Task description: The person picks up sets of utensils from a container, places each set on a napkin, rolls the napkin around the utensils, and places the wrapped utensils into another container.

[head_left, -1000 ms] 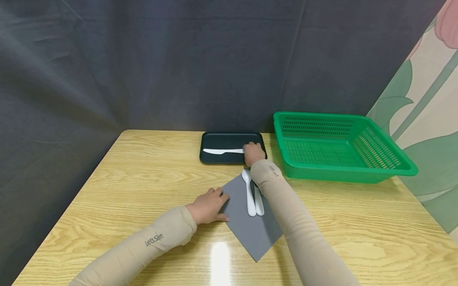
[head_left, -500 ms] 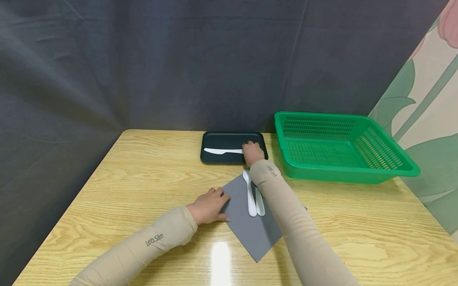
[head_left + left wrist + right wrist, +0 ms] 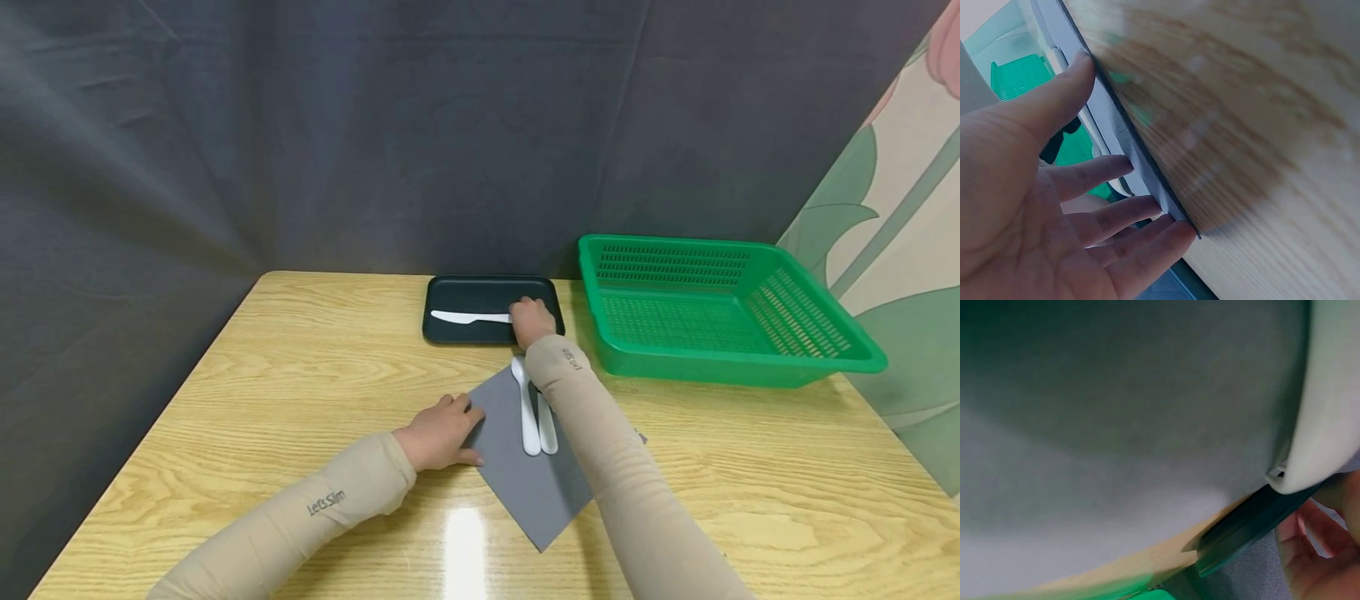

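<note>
"Let's Slim" print [image 3: 326, 502] on L sleeve [image 3: 281, 532], same wording, upside-down, on R sleeve [image 3: 618, 467] nr cuff

Wood-grain table [image 3: 300, 358], gray mat [image 3: 536, 504], black tray [image 3: 480, 292], green basket [image 3: 697, 362].

Tray [image 3: 472, 292]: near the surface's [image 3: 300, 375] far edge, left of the basket
Knife [image 3: 456, 317]: on the tray, right end at the right hand [image 3: 531, 321]
Basket [image 3: 720, 358]: far right corner
Mat [image 3: 517, 492]: before the tray
Spoon [image 3: 529, 423]: on the mat, left of a second utensil [image 3: 547, 432]
Left hand [image 3: 440, 433]: at the mat's left side
Curtain [image 3: 412, 125]: behind the far edge
</note>
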### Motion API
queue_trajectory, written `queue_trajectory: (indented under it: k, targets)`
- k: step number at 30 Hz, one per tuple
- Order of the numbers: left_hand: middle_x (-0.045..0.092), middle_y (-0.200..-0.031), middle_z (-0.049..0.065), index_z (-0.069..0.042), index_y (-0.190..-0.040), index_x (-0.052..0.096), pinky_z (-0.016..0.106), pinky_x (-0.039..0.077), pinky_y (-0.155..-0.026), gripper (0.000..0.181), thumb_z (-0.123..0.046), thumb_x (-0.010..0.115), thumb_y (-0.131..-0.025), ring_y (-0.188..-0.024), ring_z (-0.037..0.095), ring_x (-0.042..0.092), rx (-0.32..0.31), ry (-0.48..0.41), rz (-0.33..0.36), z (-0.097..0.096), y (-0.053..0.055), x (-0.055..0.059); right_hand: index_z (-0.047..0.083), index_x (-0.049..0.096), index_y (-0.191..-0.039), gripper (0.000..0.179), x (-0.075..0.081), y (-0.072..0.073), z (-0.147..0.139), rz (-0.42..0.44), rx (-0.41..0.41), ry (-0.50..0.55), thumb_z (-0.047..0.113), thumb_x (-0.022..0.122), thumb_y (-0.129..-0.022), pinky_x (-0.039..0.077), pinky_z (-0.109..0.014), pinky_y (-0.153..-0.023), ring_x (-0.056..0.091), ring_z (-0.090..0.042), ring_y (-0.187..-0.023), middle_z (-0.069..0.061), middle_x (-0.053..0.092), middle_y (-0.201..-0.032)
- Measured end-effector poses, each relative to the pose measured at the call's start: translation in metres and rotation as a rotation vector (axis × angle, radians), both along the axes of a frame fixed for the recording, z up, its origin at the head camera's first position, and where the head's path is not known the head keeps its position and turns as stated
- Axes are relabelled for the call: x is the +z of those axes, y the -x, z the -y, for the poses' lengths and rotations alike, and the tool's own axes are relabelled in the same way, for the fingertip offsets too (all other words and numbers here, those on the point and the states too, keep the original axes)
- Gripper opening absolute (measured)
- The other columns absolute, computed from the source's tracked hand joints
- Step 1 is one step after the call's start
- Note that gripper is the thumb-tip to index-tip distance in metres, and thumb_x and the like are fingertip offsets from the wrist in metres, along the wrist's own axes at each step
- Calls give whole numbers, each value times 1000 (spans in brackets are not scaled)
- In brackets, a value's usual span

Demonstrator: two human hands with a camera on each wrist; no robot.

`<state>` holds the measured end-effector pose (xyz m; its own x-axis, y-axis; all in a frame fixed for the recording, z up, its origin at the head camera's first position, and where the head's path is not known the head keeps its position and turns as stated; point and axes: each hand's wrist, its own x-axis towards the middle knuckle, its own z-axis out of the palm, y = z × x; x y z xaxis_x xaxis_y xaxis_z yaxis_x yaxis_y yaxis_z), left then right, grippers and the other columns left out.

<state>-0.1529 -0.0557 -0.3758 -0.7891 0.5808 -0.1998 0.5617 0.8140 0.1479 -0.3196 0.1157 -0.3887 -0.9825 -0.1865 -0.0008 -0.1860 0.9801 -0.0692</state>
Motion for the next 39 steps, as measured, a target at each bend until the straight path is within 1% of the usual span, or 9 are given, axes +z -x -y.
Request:
queue_trajectory:
  k: [9,17,24,30,39]
  targets:
    - [51,-124,14,-5,-128,53,37,51,-87,62,-44,68,-82,-111,28,51,-1,-15,4,0,-2,1,6,66,-112,26,-1,0,-2,-22,0,1,1,48,-95,52,-46,-88,58,-35,-106,-18,61,-114]
    - [50,-126,14,-6,-129,52,37,51,-89,62,-45,67,-82,-113,28,50,1,-4,5,0,-2,0,6,65,-113,26,6,-2,-4,-27,20,-27,-1,52,-92,52,-44,-88,58,-35,-106,-19,61,-113]
    - [50,-127,14,-6,-129,52,37,51,-89,63,-45,66,-82,-114,29,50,-3,0,0,1,-2,1,6,65,-113,25,12,-5,-5,-27,18,-21,-2,52,-92,53,-43,-87,58,-35,-106,-19,61,-113]
    - [50,-128,15,-5,-129,52,38,50,-90,63,-44,67,-82,-116,30,50,0,-2,10,1,-2,2,4,66,-109,23,16,-5,-7,-57,35,-28,-1,53,-91,53,-43,-87,60,-35,-104,-20,62,-109]
    - [50,-127,15,-5,-129,52,38,51,-89,62,-44,67,-82,-115,30,50,2,-9,10,1,-2,2,6,66,-111,23,19,-2,-10,-48,1,-7,3,50,-94,53,-45,-85,59,-36,-106,-19,61,-112]
